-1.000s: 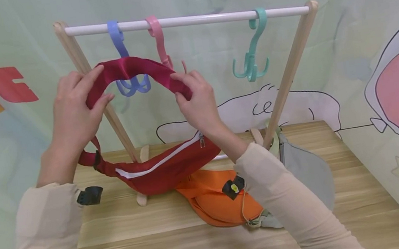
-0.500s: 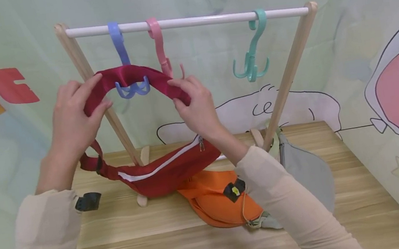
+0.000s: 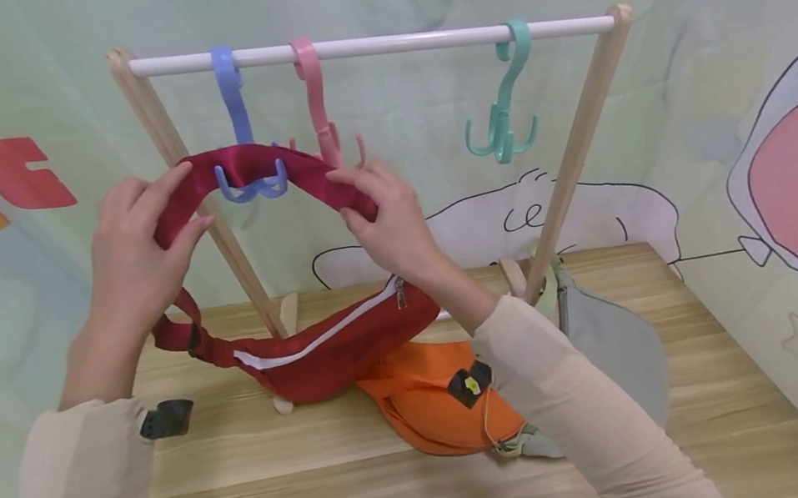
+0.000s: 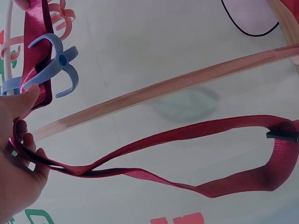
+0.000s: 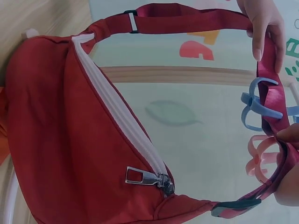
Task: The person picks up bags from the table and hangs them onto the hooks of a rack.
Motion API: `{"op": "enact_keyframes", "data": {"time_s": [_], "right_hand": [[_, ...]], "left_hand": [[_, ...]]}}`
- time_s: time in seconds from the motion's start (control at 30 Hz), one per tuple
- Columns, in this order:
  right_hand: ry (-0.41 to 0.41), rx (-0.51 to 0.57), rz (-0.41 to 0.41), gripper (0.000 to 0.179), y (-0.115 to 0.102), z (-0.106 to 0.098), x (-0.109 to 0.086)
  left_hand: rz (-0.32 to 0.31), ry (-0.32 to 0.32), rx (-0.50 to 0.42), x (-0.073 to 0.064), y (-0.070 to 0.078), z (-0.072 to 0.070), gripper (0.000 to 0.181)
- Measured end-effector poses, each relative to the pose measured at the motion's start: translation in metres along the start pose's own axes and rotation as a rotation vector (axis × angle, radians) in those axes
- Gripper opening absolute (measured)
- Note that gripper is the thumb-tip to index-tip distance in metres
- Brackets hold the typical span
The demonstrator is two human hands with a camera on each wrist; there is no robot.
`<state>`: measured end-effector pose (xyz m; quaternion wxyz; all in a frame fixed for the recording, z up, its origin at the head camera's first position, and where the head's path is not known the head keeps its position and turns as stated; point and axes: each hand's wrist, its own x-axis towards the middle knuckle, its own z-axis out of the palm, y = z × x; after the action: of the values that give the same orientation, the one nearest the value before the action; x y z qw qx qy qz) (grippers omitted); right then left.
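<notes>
Wood-grained counter (image 3: 310, 496), with a rack (image 3: 577, 150) standing toward its far edge. Red bag (image 3: 344, 349): pouch low, beside the rack's left foot. Grey bag (image 3: 616, 346), near the counter's right edge, and orange bag (image 3: 434, 400), nearer the middle, are not yet hung. Left hand (image 3: 138, 250) and right hand (image 3: 390, 216) each pinch the red bag's strap (image 3: 305, 170). Placement looks nearly complete: the strap passes behind the front prongs of the blue hook (image 3: 233, 102); letting go apparently remains.

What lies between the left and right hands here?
Red strap, crossing the blue hook behind its front prongs; the pink hook hangs behind the strap, nearer the right hand. The head view shows it.
</notes>
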<state>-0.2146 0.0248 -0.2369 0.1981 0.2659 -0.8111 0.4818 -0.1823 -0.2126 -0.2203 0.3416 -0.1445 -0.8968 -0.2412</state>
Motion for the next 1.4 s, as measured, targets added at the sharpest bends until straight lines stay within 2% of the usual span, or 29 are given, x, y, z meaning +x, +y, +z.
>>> {"op": "enact_keyframes", "data": {"time_s": [0.3,0.57,0.73,1.07,1.4], "right_hand": [[-0.06,0.056,-0.016,0.04,0.003,-0.001,-0.004],[-0.124,0.087,-0.023,0.042,0.004,0.0,-0.005],[-0.183,0.107,0.011,0.045,0.006,0.0,-0.007],[-0.257,0.105,0.001,0.049,0.012,0.004,-0.008],[-0.279,0.12,0.005,0.051,0.018,0.006,-0.009]], "left_hand": [[0.01,0.01,0.004,-0.004,-0.003,-0.001,0.056],[-0.032,-0.011,0.017,-0.007,-0.005,-0.003,0.058],[-0.042,-0.006,0.021,-0.008,-0.008,-0.003,0.058],[-0.06,-0.015,0.01,-0.011,-0.016,-0.001,0.06],[-0.071,-0.038,-0.003,-0.015,-0.02,0.003,0.061]]}}
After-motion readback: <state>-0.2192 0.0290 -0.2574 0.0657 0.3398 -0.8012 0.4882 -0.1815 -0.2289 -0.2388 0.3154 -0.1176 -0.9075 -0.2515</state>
